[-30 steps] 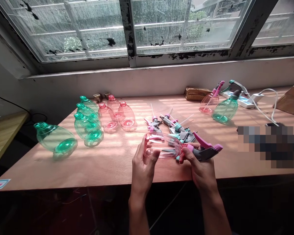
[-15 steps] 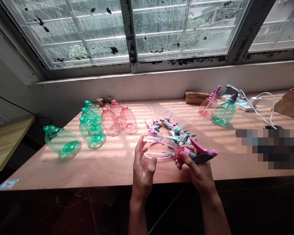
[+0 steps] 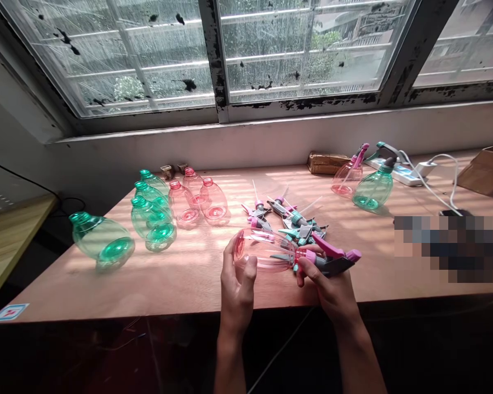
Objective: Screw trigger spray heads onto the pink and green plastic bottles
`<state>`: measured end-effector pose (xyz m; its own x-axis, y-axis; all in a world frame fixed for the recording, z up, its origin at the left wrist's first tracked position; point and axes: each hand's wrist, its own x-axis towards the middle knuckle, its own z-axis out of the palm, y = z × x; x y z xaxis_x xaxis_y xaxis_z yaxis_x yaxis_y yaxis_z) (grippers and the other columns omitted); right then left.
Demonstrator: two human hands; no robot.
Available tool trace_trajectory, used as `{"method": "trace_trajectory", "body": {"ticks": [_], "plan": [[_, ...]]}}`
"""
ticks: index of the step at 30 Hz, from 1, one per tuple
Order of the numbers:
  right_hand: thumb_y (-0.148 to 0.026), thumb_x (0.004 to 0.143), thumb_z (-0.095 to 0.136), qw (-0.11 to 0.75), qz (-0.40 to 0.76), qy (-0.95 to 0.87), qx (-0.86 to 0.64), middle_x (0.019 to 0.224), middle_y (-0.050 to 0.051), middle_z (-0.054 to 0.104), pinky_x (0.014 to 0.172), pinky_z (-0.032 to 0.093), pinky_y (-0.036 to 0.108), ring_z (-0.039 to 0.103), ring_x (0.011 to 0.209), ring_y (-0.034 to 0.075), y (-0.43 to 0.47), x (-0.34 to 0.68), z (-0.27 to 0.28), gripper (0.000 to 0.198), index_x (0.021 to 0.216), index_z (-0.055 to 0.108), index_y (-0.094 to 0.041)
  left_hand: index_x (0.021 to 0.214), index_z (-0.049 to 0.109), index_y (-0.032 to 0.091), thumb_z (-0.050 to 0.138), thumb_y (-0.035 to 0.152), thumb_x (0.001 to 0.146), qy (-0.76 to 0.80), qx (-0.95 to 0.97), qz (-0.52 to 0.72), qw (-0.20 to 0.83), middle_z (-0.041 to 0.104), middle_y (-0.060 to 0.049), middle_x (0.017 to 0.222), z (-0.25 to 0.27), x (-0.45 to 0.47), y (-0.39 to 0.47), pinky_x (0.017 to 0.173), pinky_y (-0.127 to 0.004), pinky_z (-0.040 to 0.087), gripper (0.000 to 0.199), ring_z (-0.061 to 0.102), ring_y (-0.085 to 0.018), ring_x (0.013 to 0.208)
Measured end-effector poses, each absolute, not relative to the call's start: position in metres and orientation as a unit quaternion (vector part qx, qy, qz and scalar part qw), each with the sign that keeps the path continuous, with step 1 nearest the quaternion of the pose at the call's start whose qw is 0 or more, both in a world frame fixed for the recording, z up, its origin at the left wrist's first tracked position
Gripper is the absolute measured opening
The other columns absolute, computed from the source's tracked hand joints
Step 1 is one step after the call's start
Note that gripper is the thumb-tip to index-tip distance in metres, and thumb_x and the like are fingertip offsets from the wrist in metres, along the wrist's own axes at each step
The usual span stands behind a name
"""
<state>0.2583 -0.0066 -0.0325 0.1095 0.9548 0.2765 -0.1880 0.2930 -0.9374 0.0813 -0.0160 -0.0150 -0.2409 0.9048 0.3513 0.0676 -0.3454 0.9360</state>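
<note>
Left hand (image 3: 237,287) cups a rounded, translucent pink bottle (image 3: 267,251).

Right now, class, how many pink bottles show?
5. Three stand beside the green bottles: left bottle, right bottle and partly hidden rear bottle. The held bottle is between left hand and right hand. The fifth bottle stands beside a green sprayer bottle.

head view | from wearer's head | faces forward, down | table (image 3: 181,287) near, window (image 3: 279,54) beyond
</note>
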Motion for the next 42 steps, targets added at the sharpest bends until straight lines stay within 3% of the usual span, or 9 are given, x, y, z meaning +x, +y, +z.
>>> {"method": "trace_trajectory", "body": {"ticks": [6, 12, 19, 28, 33, 37, 42], "plan": [[-0.034, 0.093, 0.077, 0.608, 0.472, -0.504, -0.392, 0.061, -0.004, 0.065, 0.061, 0.047, 0.032, 0.058, 0.056, 0.015, -0.01, 0.258, -0.032, 0.026, 0.114, 0.067, -0.021, 0.142, 0.051, 0.022, 0.061, 0.046, 0.098, 0.454, 0.497, 0.657, 0.34, 0.051, -0.014, 0.157, -0.016, 0.082, -0.016, 0.121, -0.045, 0.037, 0.051, 0.049, -0.029, 0.145], [-0.038, 0.091, 0.079, 0.6, 0.474, -0.513, -0.39, 0.061, -0.004, 0.065, 0.059, 0.048, 0.031, 0.059, 0.055, 0.016, -0.01, 0.258, -0.034, 0.029, 0.112, 0.069, -0.021, 0.13, 0.054, 0.022, 0.075, 0.047, 0.09, 0.476, 0.447, 0.678, 0.337, 0.057, -0.015, 0.148, -0.018, 0.084, -0.012, 0.112, -0.042, 0.047, 0.052, 0.056, -0.028, 0.137], [-0.04, 0.09, 0.078, 0.634, 0.452, -0.475, -0.41, 0.06, -0.003, 0.067, 0.061, 0.05, 0.035, 0.061, 0.05, 0.016, -0.005, 0.255, -0.032, 0.025, 0.102, 0.071, -0.02, 0.14, 0.055, 0.029, 0.074, 0.036, 0.093, 0.453, 0.509, 0.667, 0.304, 0.05, -0.01, 0.158, -0.019, 0.082, -0.014, 0.125, -0.046, 0.033, 0.051, 0.045, -0.028, 0.15], [-0.033, 0.091, 0.08, 0.696, 0.461, -0.414, -0.362, 0.068, -0.004, 0.069, 0.054, 0.05, 0.028, 0.062, 0.05, 0.012, -0.004, 0.254, -0.031, 0.023, 0.104, 0.066, -0.022, 0.137, 0.053, 0.028, 0.076, 0.028, 0.091, 0.43, 0.54, 0.654, 0.308, 0.056, -0.011, 0.152, -0.025, 0.081, -0.013, 0.125, -0.048, 0.035, 0.051, 0.049, -0.028, 0.147], [-0.032, 0.093, 0.078, 0.689, 0.451, -0.436, -0.362, 0.064, -0.005, 0.067, 0.057, 0.05, 0.03, 0.061, 0.05, 0.013, -0.006, 0.255, -0.031, 0.022, 0.108, 0.065, -0.022, 0.143, 0.046, 0.026, 0.076, 0.041, 0.091, 0.435, 0.518, 0.655, 0.335, 0.055, -0.015, 0.152, -0.023, 0.079, -0.015, 0.124, -0.048, 0.034, 0.062, 0.05, -0.03, 0.146], [-0.034, 0.091, 0.079, 0.635, 0.456, -0.492, -0.383, 0.06, -0.006, 0.066, 0.062, 0.052, 0.032, 0.061, 0.054, 0.015, -0.008, 0.257, -0.033, 0.026, 0.111, 0.066, -0.022, 0.137, 0.055, 0.023, 0.072, 0.057, 0.09, 0.465, 0.478, 0.67, 0.326, 0.06, -0.014, 0.143, -0.023, 0.077, -0.013, 0.12, -0.045, 0.038, 0.06, 0.054, -0.031, 0.14], [-0.036, 0.087, 0.082, 0.601, 0.479, -0.508, -0.389, 0.066, -0.005, 0.066, 0.056, 0.051, 0.029, 0.062, 0.056, 0.015, -0.011, 0.258, -0.033, 0.031, 0.109, 0.065, -0.023, 0.128, 0.061, 0.022, 0.075, 0.052, 0.088, 0.486, 0.455, 0.682, 0.303, 0.064, -0.011, 0.133, -0.02, 0.08, -0.01, 0.117, -0.042, 0.041, 0.051, 0.058, -0.029, 0.134]]}}
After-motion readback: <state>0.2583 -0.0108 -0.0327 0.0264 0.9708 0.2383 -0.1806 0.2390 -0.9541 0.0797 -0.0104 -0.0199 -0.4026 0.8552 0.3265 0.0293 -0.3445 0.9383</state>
